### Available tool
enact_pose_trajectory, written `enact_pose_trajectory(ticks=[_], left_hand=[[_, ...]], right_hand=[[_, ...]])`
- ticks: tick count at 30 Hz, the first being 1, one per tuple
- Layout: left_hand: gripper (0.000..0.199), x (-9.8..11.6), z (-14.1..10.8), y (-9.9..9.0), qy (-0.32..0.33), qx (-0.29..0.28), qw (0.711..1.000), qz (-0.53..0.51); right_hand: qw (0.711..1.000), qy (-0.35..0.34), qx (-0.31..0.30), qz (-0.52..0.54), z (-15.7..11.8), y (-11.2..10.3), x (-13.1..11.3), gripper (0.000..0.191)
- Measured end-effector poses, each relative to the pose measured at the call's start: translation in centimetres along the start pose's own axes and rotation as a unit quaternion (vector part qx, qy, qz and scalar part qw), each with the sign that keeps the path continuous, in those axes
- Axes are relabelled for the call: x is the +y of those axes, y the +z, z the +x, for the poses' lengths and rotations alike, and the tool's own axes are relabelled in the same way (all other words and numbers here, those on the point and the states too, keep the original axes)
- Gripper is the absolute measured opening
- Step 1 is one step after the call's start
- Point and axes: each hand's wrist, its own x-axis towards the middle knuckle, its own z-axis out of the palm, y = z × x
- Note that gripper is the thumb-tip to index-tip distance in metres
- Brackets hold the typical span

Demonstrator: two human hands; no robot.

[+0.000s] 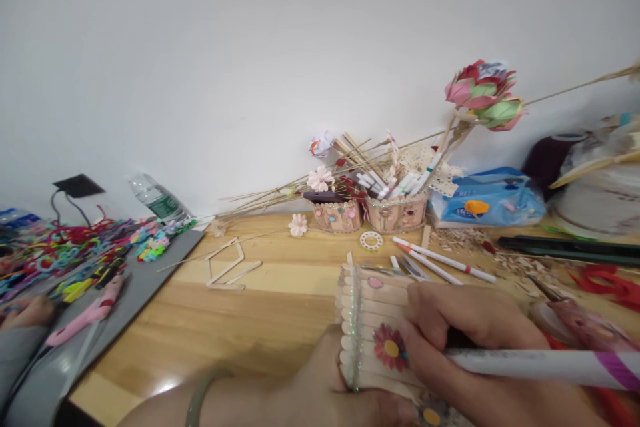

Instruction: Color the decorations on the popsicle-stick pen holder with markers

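My left hand (340, 393) is wrapped round a small holder made of craft sticks (370, 317), near the front of the table. A glittery cord runs across the sticks, and a red flower with a yellow centre (391, 347) is stuck on them. A second flower (431, 411) shows lower down, partly covered by my left thumb. Closed round a white marker with a purple band (540, 363), my right hand (465, 333) rests against the holder's side by the red flower. The marker's tip is hidden behind my fingers.
Behind the holder stand two decorated stick baskets (397, 213) with markers and paper flowers. Loose markers (445, 260), a tape roll (371, 240) and glued sticks (233, 263) lie around. On the left, another person's hand (27, 312) is near colourful pipe cleaners (65, 253).
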Motion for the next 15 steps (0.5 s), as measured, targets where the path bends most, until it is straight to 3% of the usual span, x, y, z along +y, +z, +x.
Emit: enact_pose_trajectory(ticks=[15], left_hand=[[0.025, -0.7, -0.34, -0.23, -0.012, 0.008, 1.0, 0.023]], right_hand=[[1.0, -0.004, 0.022, 0.002, 0.34, -0.49, -0.18, 0.029]])
